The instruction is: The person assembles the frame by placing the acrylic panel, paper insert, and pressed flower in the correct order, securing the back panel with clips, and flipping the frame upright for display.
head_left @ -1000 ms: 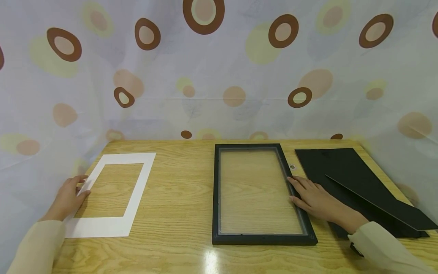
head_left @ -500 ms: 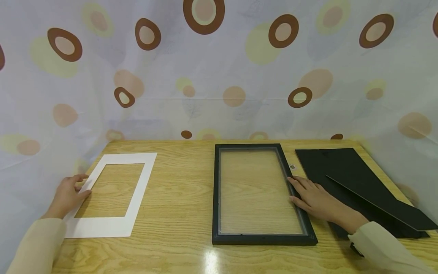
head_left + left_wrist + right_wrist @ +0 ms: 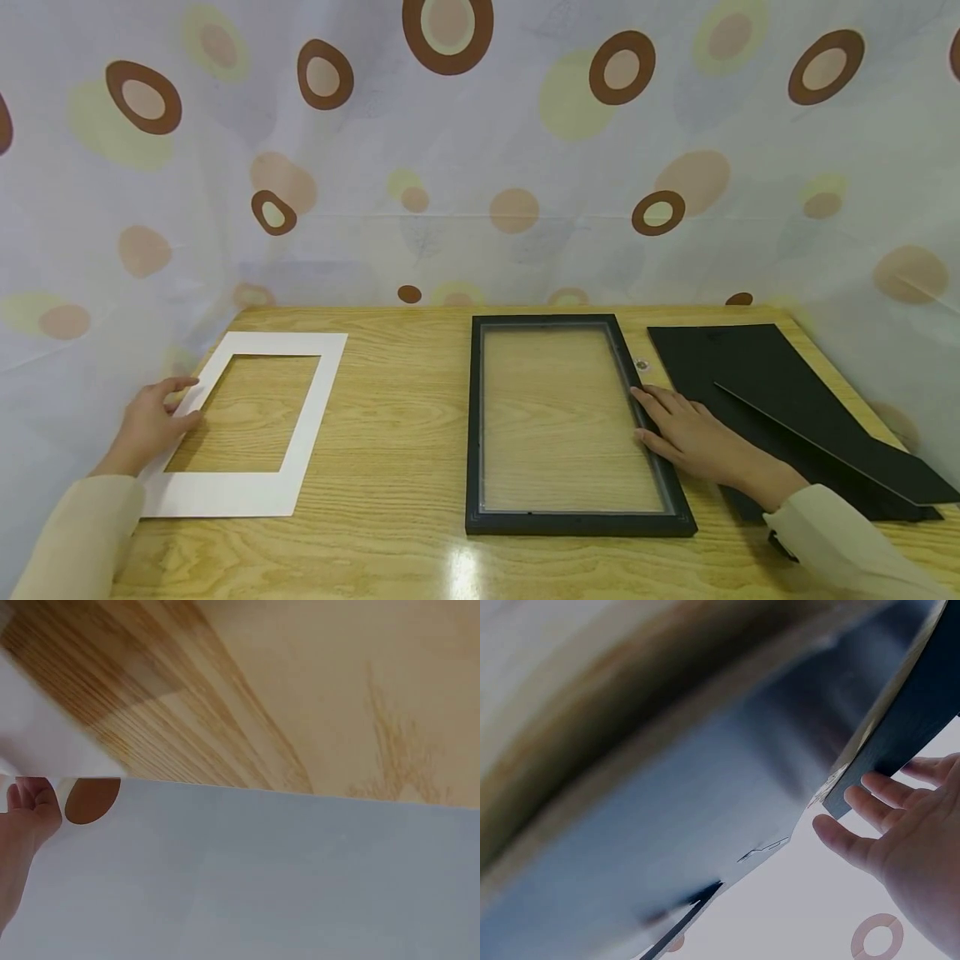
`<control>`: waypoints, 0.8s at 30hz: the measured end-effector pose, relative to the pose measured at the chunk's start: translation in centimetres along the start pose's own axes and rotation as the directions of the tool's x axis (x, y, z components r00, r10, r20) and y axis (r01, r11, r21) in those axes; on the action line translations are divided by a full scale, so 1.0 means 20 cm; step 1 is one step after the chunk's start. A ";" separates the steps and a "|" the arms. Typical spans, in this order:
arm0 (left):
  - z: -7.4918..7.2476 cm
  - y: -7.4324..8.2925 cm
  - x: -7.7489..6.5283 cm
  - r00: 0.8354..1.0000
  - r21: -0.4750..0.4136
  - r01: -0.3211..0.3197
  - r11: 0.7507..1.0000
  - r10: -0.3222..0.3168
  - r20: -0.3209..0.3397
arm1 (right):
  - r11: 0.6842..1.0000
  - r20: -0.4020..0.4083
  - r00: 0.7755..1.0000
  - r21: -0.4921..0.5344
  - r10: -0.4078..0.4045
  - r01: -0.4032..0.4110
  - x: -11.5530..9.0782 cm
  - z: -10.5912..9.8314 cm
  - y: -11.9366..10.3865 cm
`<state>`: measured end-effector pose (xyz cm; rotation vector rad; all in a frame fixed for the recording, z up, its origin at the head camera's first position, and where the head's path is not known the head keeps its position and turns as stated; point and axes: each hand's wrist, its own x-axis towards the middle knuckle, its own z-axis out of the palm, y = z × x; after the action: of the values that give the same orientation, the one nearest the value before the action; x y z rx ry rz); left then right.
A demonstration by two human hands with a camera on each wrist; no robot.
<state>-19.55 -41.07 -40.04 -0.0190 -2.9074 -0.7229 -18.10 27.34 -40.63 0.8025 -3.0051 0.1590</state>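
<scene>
At the left of the table, my left hand [image 3: 150, 425] pinches the left edge of a white picture mat [image 3: 221, 495] with a rectangular window cut in it. The mat looks slightly raised off the wood. In the left wrist view that hand [image 3: 34, 810] shows small at the edge, most of it out of sight. Right of centre lies a black picture frame [image 3: 577, 524] with a clear pane inside. My right hand [image 3: 697, 442] rests on the frame's right bar, fingers extended. The right wrist view shows its fingers [image 3: 870, 806] against the dark frame side.
Black boards [image 3: 720, 350] lie at the right, with a black flap [image 3: 847, 454] slanting up from them. A small round clear piece [image 3: 642, 365] sits between frame and boards. A patterned curtain [image 3: 465, 167] surrounds the wooden table [image 3: 390, 433] at the back and sides.
The white mat has risen slightly and shifted a little to the right, and my left hand has moved with it. My right hand and the frame have stayed where they were.
</scene>
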 end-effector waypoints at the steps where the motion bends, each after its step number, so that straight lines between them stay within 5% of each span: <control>1: 0.00 0.01 0.00 1.000 -0.007 0.005 1.000 -0.005 0.006 | 1.000 -0.001 1.000 0.000 0.000 0.000 0.00 0.00 0.00; 18: 0.00 0.03 0.03 0.996 -0.092 0.086 0.992 -0.086 0.005 | 1.000 0.000 1.000 0.001 0.001 -0.001 0.00 0.00 0.00; 24: 0.00 0.02 0.03 0.997 -0.066 0.071 0.995 -0.072 -0.020 | 1.000 0.008 1.000 0.009 0.005 -0.005 0.00 0.00 0.00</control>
<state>-20.18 -40.74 -39.69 0.0862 -2.8751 -0.8235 -18.15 27.40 -40.62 0.7980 -3.0161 0.1694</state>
